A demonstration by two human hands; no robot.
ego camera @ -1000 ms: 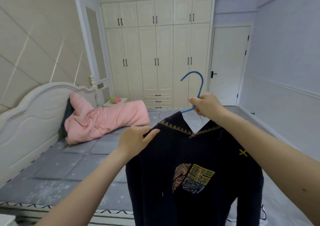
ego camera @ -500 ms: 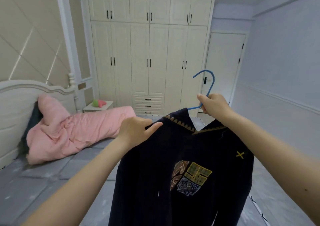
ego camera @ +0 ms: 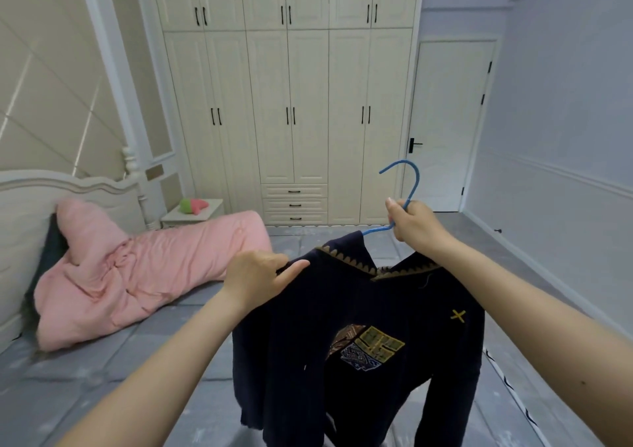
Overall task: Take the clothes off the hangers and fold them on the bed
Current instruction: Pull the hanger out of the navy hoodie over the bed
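while the dark navy knit sweater (ego camera: 359,344) hangs in mid-air over the near part of the grey quilted bed (ego camera: 102,378), it is still on the thin blue wire hanger (ego camera: 407,186). right hand (ego camera: 416,225) is curled round the hanger just below its hook, hook pointing up and to the left. left hand (ego camera: 255,277) pinches the sweater's left shoulder, thumb laid along the top of the fabric, fingers folded over the edge. collar has a tan zigzag trim; a patchwork emblem in yellow, brown and pale blue sits on the chest, a small yellow cross stitched to its right. sleeves and hem hang down out of the bottom of the view.

far left on the bed: a rumpled pink duvet (ego camera: 137,272) against the white curved headboard (ego camera: 51,193). beyond it a small white nightstand (ego camera: 205,212) carrying a pink and green soft object, too blurred to identify. cream wardrobe with black handles (ego camera: 287,104) fills the far wall; a white door (ego camera: 448,121) to its right.
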